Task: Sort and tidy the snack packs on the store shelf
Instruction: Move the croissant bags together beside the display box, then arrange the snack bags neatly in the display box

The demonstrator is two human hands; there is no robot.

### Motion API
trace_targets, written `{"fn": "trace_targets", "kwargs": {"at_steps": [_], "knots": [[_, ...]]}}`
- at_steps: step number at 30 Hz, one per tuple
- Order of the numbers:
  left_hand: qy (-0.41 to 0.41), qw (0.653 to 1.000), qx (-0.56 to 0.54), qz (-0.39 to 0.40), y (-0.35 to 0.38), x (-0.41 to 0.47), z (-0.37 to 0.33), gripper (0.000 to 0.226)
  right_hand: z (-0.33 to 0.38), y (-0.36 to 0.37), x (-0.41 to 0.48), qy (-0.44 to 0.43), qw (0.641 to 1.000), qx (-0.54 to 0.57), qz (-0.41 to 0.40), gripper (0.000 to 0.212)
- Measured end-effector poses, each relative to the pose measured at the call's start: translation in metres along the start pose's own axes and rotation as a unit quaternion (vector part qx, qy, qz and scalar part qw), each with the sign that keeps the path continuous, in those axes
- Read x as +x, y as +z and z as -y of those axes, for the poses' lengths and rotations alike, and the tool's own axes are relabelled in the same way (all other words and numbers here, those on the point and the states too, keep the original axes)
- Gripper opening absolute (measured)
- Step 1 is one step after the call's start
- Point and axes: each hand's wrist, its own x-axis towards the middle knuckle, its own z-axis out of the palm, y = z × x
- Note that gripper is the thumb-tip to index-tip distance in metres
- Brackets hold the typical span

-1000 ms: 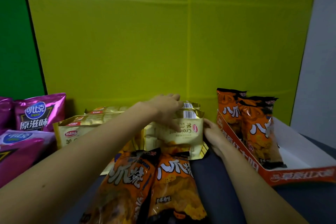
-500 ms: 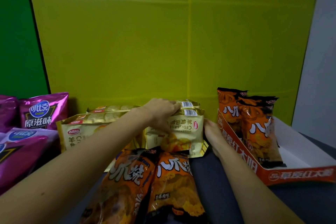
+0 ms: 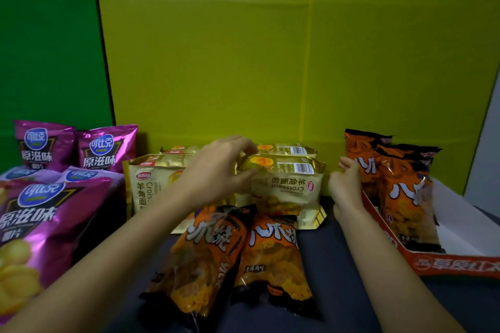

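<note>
Presently the inverted croissant pack (image 3: 286,186), standing at far centre, is pinched at its upper left edge by the left hand (image 3: 216,173), the right hand (image 3: 345,184) held open just beside it; judged light, slick-filmed, crushable, best gripped by sealed edges.

Chip bags (image 3: 105,149): on your left, glossy magenta, with a blue round logo and white lettering on black; the nearest shows yellow chips.
Right croissant pack (image 3: 286,186): cream front, gold foil edges, red oval logo, dark lettering, black-and-white barcode.
Left croissant pack (image 3: 146,189): the same cream, gold and red.
Loose snack packs (image 3: 270,257): in front of you, orange with black ends and bold white characters.
Boxed snack packs (image 3: 403,197): the same orange, black and white.
Display box (image 3: 454,265): red-orange front with white lettering, white inside.
Back panel (image 3: 270,48): plain yellow-green.
Side panel (image 3: 46,48): plain green, on your left.
Shelf surface (image 3: 338,265): dark blue-grey.
</note>
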Motion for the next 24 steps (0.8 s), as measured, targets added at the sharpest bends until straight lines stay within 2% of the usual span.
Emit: {"fn": "trace_targets", "kwargs": {"at_steps": [2,4,8,12,14,17,18,19,21,24], "knots": [[-0.037,0.998,-0.050,-0.005,-0.009,-0.025,0.004,0.027,0.008,-0.008,-0.012,-0.014,1.000,0.016,0.002,0.056],[-0.083,0.994,-0.074,0.024,-0.015,-0.048,0.010,0.029,0.014,-0.017,-0.026,-0.025,0.999,0.028,0.025,0.054],[-0.172,0.978,-0.099,0.062,-0.015,-0.083,0.023,0.052,0.018,-0.033,-0.062,-0.026,0.995,0.027,0.089,0.051],[-0.265,0.952,-0.112,0.106,-0.007,-0.105,0.032,0.041,0.012,-0.045,-0.089,0.010,0.985,-0.036,0.171,0.043],[-0.316,0.924,-0.164,0.138,-0.001,-0.112,0.035,0.046,0.007,-0.047,-0.099,0.035,0.967,-0.102,0.230,0.042],[-0.405,0.818,-0.379,0.150,0.000,-0.116,0.029,0.052,-0.003,-0.046,-0.110,0.068,0.937,-0.195,0.283,0.049],[-0.411,0.795,-0.416,0.160,-0.001,-0.116,0.028,0.049,-0.003,-0.045,-0.114,0.074,0.923,-0.230,0.298,0.055],[-0.403,0.783,-0.441,0.175,-0.003,-0.116,0.026,0.049,-0.003,-0.043,-0.118,0.071,0.912,-0.257,0.313,0.066],[-0.387,0.766,-0.472,0.203,-0.005,-0.114,0.025,0.067,-0.003,-0.039,-0.123,0.066,0.900,-0.275,0.332,0.079],[-0.374,0.751,-0.496,0.223,-0.006,-0.113,0.022,0.073,0.003,-0.030,-0.131,0.069,0.896,-0.273,0.344,0.071]]}}
